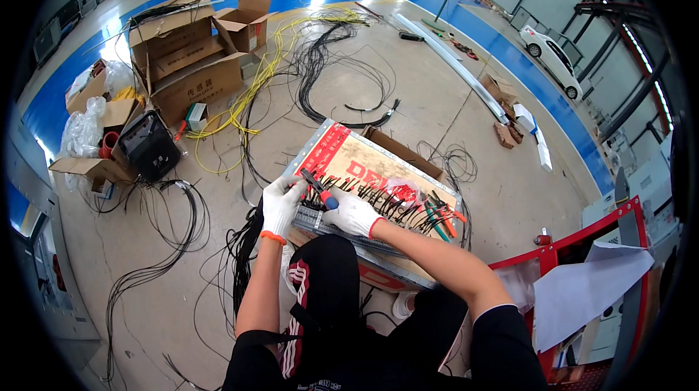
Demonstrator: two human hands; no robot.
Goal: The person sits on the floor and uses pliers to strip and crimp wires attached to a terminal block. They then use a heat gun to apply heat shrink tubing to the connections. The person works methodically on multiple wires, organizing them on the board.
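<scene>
Above the flat, printed top of a box (378, 159) in front of the person's knees, the hand tool (314, 183) lies slantwise in the gloved right hand (353, 215). Its long axis runs from lower right to upper left – the dark jaws point away from the body and toward the left, while the blue and red handle end sits against the right hand. That hand is closed around the handle. The gloved left hand (281, 205) is just beside the jaw end, its fingers bent toward it; whether they pinch a cable or touch the tool, I cannot tell. Black cable ends (378, 203) lie in a row across the box top, to the right of the tool. Among them sits a clear bag of red pieces (404, 191) – and, near the right edge, orange-and-green-handled tools (441, 222).
</scene>
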